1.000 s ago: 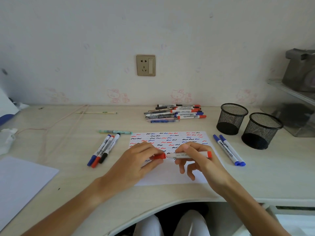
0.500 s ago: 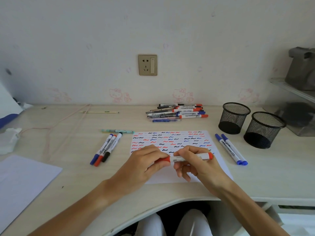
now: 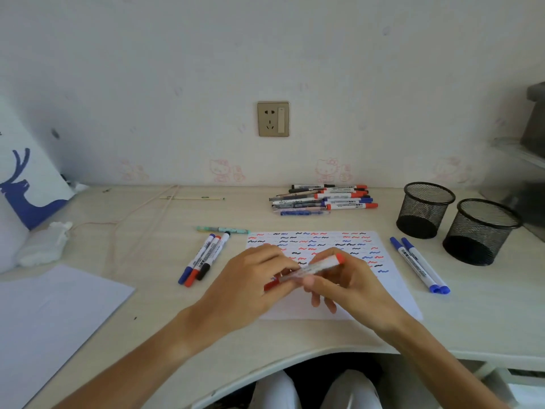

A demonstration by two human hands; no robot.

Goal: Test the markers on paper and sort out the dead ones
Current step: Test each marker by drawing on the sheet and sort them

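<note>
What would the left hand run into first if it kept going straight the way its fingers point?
Probably the right hand: the left hand points rightward along the red marker both hold, over the test paper. Depth is unclear, but they look nearly touching.

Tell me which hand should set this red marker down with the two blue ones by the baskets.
Right. The right hand already grips the red marker by its barrel, and the two blue markers lie on its side.

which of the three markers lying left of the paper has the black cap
The black-capped white marker, the rightmost of the three, nearest the scribbled white paper. Beside it lie the red-capped marker in the middle and the blue-capped marker on the far left.
</note>
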